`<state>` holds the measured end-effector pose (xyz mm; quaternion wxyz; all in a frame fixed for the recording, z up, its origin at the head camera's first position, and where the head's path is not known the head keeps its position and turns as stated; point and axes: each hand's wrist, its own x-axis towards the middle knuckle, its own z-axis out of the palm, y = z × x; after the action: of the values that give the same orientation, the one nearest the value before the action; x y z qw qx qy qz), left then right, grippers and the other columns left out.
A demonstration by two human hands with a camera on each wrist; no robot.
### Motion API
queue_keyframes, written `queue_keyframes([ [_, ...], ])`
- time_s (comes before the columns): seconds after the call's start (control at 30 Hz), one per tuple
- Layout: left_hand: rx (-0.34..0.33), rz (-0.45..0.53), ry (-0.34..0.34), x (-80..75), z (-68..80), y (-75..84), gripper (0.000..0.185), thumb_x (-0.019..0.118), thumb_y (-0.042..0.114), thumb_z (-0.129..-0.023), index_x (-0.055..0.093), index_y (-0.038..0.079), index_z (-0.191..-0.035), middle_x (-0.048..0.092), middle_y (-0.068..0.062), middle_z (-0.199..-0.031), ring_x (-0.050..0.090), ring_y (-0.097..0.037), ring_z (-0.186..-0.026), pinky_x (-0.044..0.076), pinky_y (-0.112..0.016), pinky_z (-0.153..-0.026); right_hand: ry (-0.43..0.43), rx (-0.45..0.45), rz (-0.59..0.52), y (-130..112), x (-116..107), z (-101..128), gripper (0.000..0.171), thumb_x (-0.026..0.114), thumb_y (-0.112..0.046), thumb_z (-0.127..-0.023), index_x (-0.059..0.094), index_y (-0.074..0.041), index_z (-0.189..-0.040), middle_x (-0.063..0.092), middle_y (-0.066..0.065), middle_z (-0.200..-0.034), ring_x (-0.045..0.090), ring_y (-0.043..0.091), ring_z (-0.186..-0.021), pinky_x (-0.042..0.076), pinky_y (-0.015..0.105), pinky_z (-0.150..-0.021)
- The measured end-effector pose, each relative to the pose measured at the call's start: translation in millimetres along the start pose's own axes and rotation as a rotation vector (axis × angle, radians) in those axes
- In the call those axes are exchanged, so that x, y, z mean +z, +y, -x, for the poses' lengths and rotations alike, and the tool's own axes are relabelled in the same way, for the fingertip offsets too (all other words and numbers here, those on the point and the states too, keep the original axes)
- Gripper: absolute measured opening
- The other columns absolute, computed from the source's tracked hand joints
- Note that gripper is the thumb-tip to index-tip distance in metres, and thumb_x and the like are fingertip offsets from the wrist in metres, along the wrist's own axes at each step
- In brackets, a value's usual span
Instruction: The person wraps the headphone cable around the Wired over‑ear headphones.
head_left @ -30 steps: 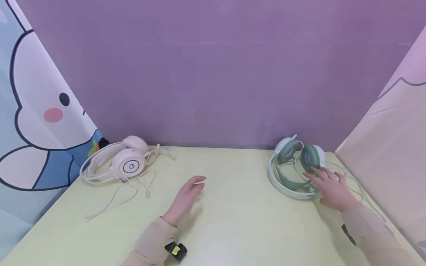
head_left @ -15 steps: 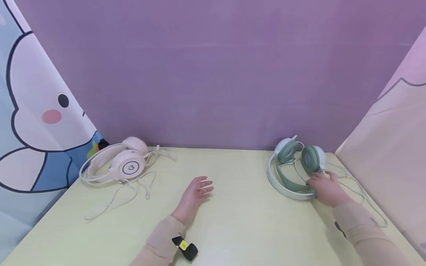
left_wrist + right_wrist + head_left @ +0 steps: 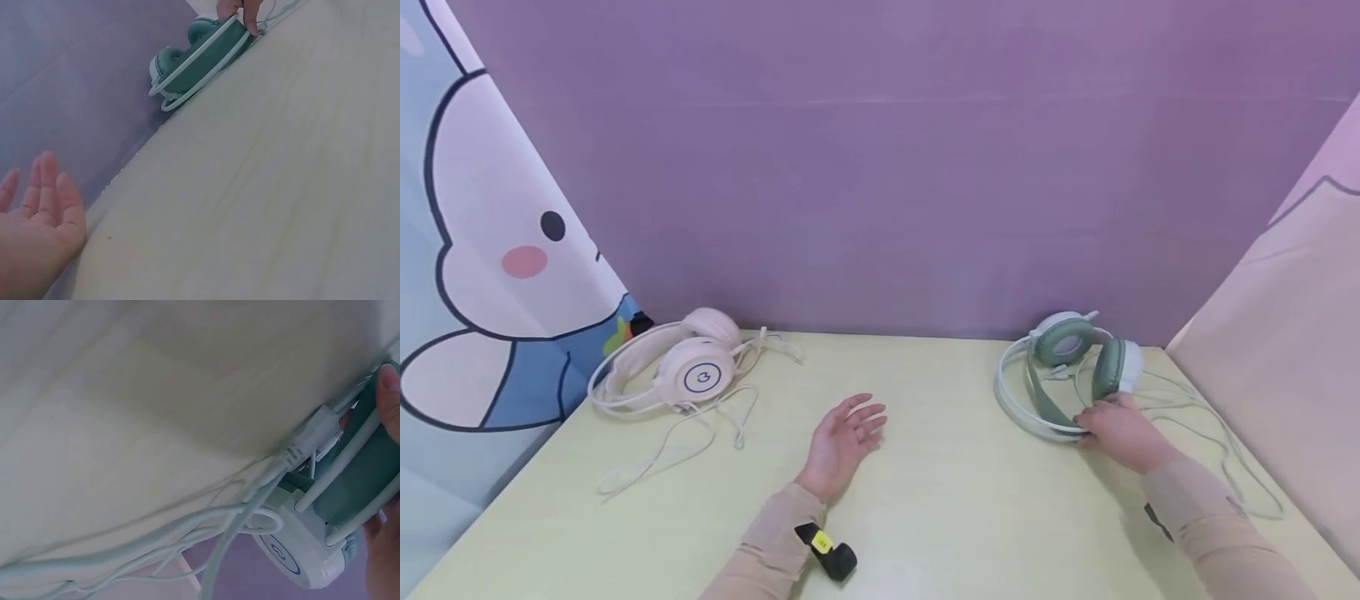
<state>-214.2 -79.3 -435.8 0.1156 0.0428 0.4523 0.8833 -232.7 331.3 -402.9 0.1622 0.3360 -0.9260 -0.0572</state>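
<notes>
My right hand [image 3: 1123,435] grips the headband of a green-and-white pair of headphones [image 3: 1064,340] at the table's right side. In the right wrist view the thumb presses on the green headband [image 3: 353,478], with other fingers around its far side. One white ear cup [image 3: 303,559] hangs below it. The left wrist view shows the headphones [image 3: 203,62] tilted, held from above at one end. My left hand [image 3: 842,446] is at the middle of the table, palm turned up, fingers loosely spread and holding nothing.
White headphones [image 3: 692,371] lie at the left with their cable [image 3: 658,454] looped on the pale yellow table [image 3: 955,517]. The green pair's cable [image 3: 1228,467] trails along the right edge. A purple backdrop [image 3: 880,183] stands behind, with printed cloth on both sides.
My right hand has come down onto the headband and taken hold of it, and the green headphones have turned slightly. My left hand has turned palm up and moved slightly right.
</notes>
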Motion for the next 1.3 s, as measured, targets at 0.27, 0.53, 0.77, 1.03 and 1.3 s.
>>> queue_keyframes([
  [0.27,-0.08,0.189,-0.063,6.0,-2.1,0.4,0.046,0.021,0.03,-0.101,0.028,0.004,-0.139,0.05,-0.009,-0.122,0.044,-0.025,-0.123,0.035,-0.035,-0.105,-0.016,0.023,-0.115,-10,-17,-5,0.027,0.08,-0.012,-0.065,0.053,-0.017,-0.064,0.053,-0.009,-0.062,0.053,0.013,-0.057,0.044,0.03,-0.055],
  [0.53,-0.125,0.188,-0.142,31.8,-9.5,5.7,0.057,0.02,0.029,-0.102,0.005,-0.001,-0.149,0.012,-0.028,-0.152,0.011,-0.038,-0.144,0.015,-0.042,-0.119,0.285,-0.115,-0.018,-31,-41,-17,0.021,0.075,-0.023,-0.064,0.057,-0.013,-0.067,0.054,-0.005,-0.064,0.053,0.017,-0.06,0.045,0.034,-0.06],
  [0.77,-0.167,0.155,-0.252,62.3,-7.1,9.0,0.062,0.018,0.034,-0.101,0.003,-0.004,-0.148,0.006,-0.027,-0.154,0.003,-0.04,-0.145,0.01,-0.05,-0.118,0.429,-0.224,-0.027,-75,-62,-40,0.022,0.06,-0.032,-0.075,0.056,-0.011,-0.068,0.052,-0.004,-0.064,0.049,0.015,-0.06,0.037,0.027,-0.056],
  [1.03,-0.267,0.163,-0.168,90.8,-3.1,14.2,0.076,0.018,0.056,-0.097,0.021,-0.005,-0.143,0.034,-0.022,-0.143,0.035,-0.03,-0.133,0.023,-0.049,-0.114,0.46,-0.281,-0.086,-126,-60,-54,0.023,0.078,-0.019,-0.056,0.059,-0.012,-0.069,0.057,-0.004,-0.066,0.049,0.012,-0.062,0.045,0.027,-0.06],
  [1.3,-0.315,0.139,0.004,88.7,1.4,16.7,0.081,0.022,0.061,-0.095,0.033,-0.008,-0.136,0.057,-0.01,-0.117,0.058,-0.016,-0.103,0.042,-0.03,-0.098,0.434,-0.306,-0.113,-158,-51,-58,0.028,0.08,-0.023,-0.055,0.055,-0.015,-0.066,0.054,-0.008,-0.064,0.048,0.011,-0.064,0.043,0.025,-0.064],
])
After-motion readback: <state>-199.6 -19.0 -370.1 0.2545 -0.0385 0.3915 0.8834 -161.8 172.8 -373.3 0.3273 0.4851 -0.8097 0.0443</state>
